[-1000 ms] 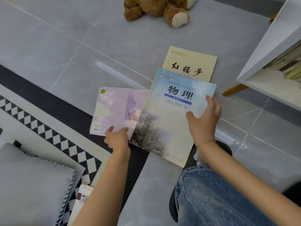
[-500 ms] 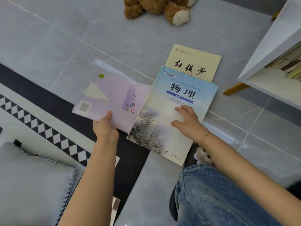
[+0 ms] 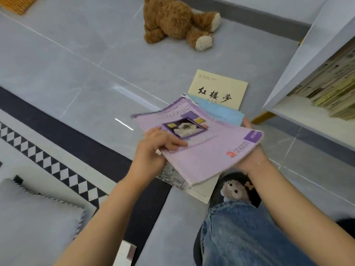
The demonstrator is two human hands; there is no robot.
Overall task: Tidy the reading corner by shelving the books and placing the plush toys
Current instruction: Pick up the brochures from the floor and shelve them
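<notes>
Now the purple book (image 3: 201, 150) lies atop the blue book (image 3: 224, 114); my left hand (image 3: 151, 150) pinches it, my right hand (image 3: 249, 158) supports beneath, fingers hidden. I'd square edges before shelving.

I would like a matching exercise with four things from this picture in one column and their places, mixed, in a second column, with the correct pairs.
Things:
1. purple book
2. cream book
3. brown teddy bear
4. blue book

Places:
A. flat on the floor tiles near the white shelf
B. on the floor at the top, far from the hands
C. top of the pile, gripped by the left hand
D. under the purple one, supported by the right hand

Pairs: 1-C, 2-A, 3-B, 4-D
</notes>
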